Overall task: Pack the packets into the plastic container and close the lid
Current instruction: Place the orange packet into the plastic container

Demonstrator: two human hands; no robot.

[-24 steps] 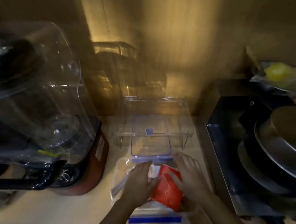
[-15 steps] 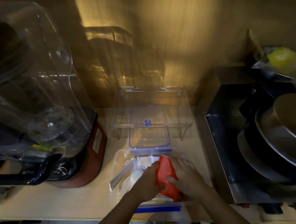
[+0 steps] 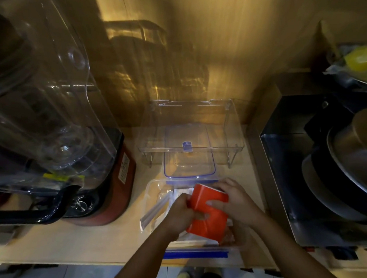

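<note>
A clear plastic container (image 3: 152, 192) with blue clips stands at the front edge of the counter. Both hands hold a red packet (image 3: 208, 212) over it. My left hand (image 3: 181, 211) grips the packet's left edge; my right hand (image 3: 236, 203) lies across its top right. White and clear packets (image 3: 180, 193) show in the container beneath. The clear lid (image 3: 190, 158) with a blue rim lies just behind the container, partly under a small rack.
A large blender (image 3: 51, 119) on a red base stands to the left. A clear plastic rack (image 3: 234, 128) sits behind the lid. A steel tray with stacked pans (image 3: 342, 168) fills the right side. A wall rises close behind.
The red packet was turned from on edge to face-up and lifted slightly. My left hand now pinches its left edge; my right hand shifted onto its top.
</note>
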